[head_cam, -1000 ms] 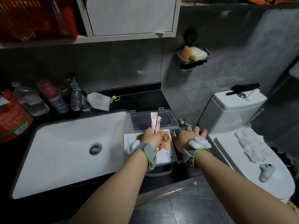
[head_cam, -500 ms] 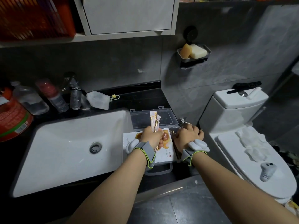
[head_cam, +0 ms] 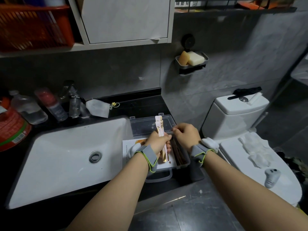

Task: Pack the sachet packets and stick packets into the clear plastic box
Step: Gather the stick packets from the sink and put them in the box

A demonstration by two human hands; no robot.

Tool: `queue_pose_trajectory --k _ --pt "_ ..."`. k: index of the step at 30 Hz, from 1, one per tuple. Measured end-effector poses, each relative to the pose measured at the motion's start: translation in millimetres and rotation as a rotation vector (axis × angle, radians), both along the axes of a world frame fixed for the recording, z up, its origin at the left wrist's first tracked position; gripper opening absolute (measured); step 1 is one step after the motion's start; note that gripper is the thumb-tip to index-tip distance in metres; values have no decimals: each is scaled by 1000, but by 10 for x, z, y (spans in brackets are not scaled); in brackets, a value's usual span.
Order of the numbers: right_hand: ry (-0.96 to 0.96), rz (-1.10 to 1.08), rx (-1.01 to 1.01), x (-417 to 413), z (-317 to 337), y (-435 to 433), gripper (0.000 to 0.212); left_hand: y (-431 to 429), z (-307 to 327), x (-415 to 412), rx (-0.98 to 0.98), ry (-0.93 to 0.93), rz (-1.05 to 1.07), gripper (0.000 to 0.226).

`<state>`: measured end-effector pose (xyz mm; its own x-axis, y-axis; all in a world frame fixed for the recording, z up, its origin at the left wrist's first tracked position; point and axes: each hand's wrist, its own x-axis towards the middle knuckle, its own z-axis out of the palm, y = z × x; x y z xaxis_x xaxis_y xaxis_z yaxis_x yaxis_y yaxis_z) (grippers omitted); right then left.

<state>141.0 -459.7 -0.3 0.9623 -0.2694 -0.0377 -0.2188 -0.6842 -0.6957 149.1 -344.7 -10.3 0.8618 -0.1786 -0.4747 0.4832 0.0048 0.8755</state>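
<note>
A clear plastic box (head_cam: 184, 161) stands open on the dark counter right of the sink, its lid (head_cam: 168, 121) tipped back toward the wall. White sachet packets (head_cam: 126, 148) with an orange print lie flat in its left half, and brown stick packets (head_cam: 179, 154) lie along its right side. My left hand (head_cam: 159, 141) is closed around a bundle of pink and gold stick packets (head_cam: 159, 126), held upright over the box. Just right of the bundle, my right hand (head_cam: 186, 135) hovers with fingers curled; whether it pinches anything is unclear.
The white sink (head_cam: 66, 157) lies left of the box, with bottles (head_cam: 55, 104) and a white pouch (head_cam: 98, 108) behind it. A toilet (head_cam: 236, 120) stands to the right, its shut lid bearing tissues (head_cam: 256, 152) and a small white device (head_cam: 271, 177). A soap dish (head_cam: 191, 61) hangs on the wall.
My right hand has risen from the box's right edge to beside the upright sticks. The left hand still grips the bundle over the box.
</note>
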Motion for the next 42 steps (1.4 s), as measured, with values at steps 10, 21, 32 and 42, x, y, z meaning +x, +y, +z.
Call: queue_pose_trajectory --k 10,21,32,42 --pt "128 136 443 -53 82 14 9 -39 110 -97 -86 -17 6 26" --pt "129 37 534 -52 178 -4 26 -14 131 -94 -87 21 38 21" --pt "218 -73 -168 -53 -57 -84 25 56 63 -23 -80 134 112 32" --pt "319 -68 -388 -87 -297 -17 38 50 42 -49 -61 151 87 26"
